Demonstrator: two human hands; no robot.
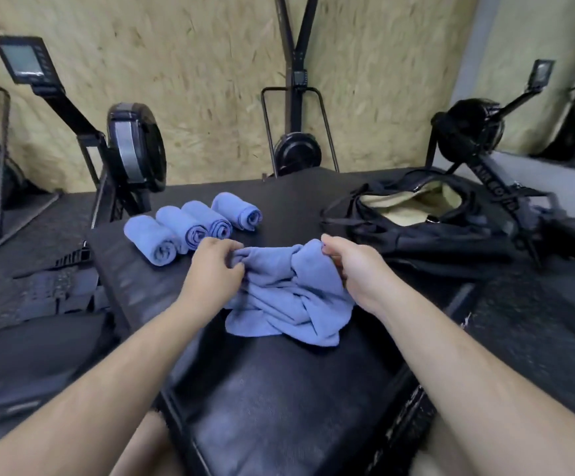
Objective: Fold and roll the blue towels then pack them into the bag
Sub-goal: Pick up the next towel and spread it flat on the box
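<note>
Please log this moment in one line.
loose towel: crumpled | left grip: holds it | right grip: holds it | rolled towels: four | bag: open

A gym is shown. Rowing machines (134, 149) with round flywheel housings and small monitors (23, 60) on arms are lined up along a chipboard wall (193, 63). A tall upright trainer (296, 152) is set between them, dark rubber matting (536, 321) is laid underfoot, and a black padded bench (279, 389) is seen in front.
</note>
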